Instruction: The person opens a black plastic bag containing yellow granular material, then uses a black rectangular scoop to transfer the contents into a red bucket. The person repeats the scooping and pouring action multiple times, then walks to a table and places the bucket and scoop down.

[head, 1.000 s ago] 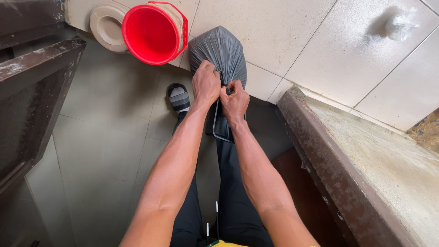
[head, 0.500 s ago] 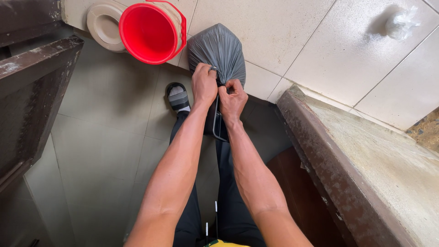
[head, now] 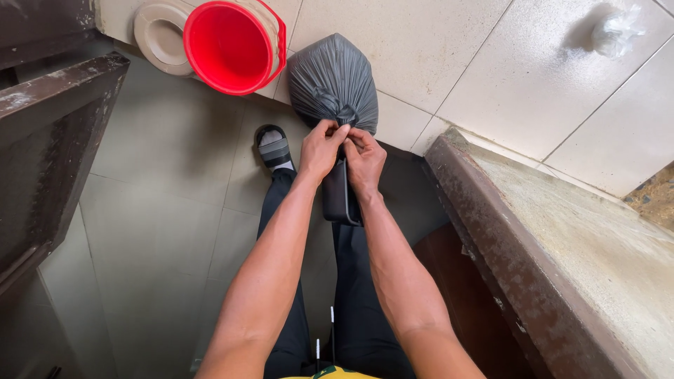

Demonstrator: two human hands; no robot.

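Both arms outstretched, left hand (head: 321, 149) & right hand (head: 364, 158) side by side, fingers pinched

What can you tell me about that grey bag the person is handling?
The grey bag is thin, crinkly plastic, dark grey and slightly shiny. It looks full and rounded, with its neck gathered into a tight bunch on the side nearest the person. It rests on the pale tiled floor, right beside a red bucket. The left hand and right hand both pinch the gathered neck with their fingertips. What is inside cannot be seen.
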